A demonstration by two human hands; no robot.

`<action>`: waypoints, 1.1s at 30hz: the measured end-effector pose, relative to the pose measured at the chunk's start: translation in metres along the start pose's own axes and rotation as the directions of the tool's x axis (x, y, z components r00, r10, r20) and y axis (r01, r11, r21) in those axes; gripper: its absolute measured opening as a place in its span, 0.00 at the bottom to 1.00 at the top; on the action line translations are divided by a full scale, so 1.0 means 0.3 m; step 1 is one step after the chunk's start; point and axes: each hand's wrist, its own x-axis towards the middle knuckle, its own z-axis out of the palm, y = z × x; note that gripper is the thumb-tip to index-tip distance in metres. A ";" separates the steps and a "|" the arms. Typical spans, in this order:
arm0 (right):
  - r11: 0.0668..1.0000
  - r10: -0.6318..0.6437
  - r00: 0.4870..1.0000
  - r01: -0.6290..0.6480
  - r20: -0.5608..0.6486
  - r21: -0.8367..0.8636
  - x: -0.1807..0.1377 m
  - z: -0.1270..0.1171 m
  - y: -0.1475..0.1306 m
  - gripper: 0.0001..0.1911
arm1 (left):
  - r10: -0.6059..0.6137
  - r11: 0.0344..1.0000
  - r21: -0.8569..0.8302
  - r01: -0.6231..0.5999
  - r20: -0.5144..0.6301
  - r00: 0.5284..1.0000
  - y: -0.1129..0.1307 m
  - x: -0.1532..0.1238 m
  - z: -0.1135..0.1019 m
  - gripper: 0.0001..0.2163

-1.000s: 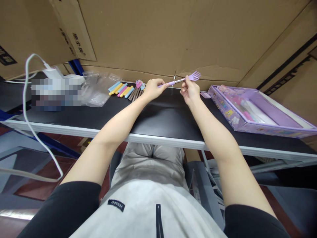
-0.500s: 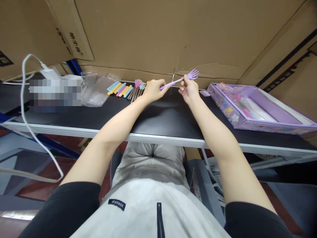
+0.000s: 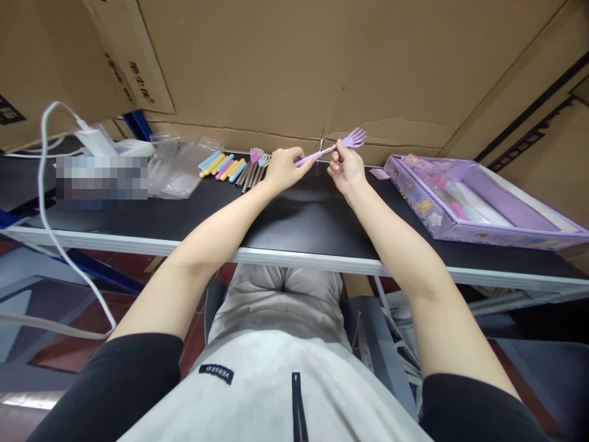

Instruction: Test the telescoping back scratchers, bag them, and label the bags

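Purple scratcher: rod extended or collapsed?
Partly extended: the purple scratcher shows bare metal rod between the left hand on its handle and the right hand near its claw.

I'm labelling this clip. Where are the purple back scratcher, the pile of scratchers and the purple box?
purple back scratcher (image 3: pixel 354 139), head view, on its hand-shaped claw.
pile of scratchers (image 3: pixel 229 166), head view, on the coloured handles.
purple box (image 3: pixel 411 195), head view, on its printed side wall.

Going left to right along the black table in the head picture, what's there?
Charger → plastic bag → coloured sticks → left hand → right hand → purple box. Both hands hold a scratcher.
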 end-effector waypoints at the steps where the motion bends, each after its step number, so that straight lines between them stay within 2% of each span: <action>1: 1.000 0.003 1.000 -0.003 -0.002 -0.002 -0.002 0.002 0.000 0.28 | 0.001 1.000 -0.004 -0.001 -0.006 1.000 0.000 0.000 0.001 0.26; 5: 1.000 -0.007 1.000 0.007 0.014 -0.015 -0.004 0.004 -0.001 0.29 | 0.007 1.000 -0.018 -0.007 -0.022 1.000 -0.003 0.002 0.004 0.27; 11: 0.999 -0.015 1.000 0.016 0.026 -0.033 0.004 -0.005 0.004 0.30 | 0.009 1.000 -0.026 -0.009 -0.010 1.000 -0.009 0.001 0.013 0.24; 17: 0.999 0.040 0.999 -0.040 -0.021 -0.016 0.016 -0.015 0.025 0.30 | 0.009 0.999 0.032 -0.012 0.079 0.997 -0.005 -0.001 0.032 0.18; 23: 0.990 0.122 0.990 -0.126 -0.067 -0.059 0.041 -0.028 0.037 0.27 | 0.063 0.997 0.023 -0.068 0.189 0.980 0.011 -0.017 0.038 0.11; 26: 0.982 0.154 0.985 -0.162 -0.082 -0.095 0.056 -0.040 0.044 0.25 | 0.122 0.992 -0.006 -0.125 0.273 0.954 0.021 -0.028 0.036 0.13; 29: 0.971 0.191 0.977 -0.203 -0.100 -0.123 0.056 -0.048 0.048 0.22 | 0.162 0.984 0.001 -0.176 0.386 0.908 0.044 -0.040 0.035 0.17; 33: 0.948 0.251 0.960 -0.270 -0.127 -0.168 0.031 -0.039 0.054 0.18 | 0.088 0.973 0.138 -0.184 0.516 0.852 0.093 -0.054 0.034 0.16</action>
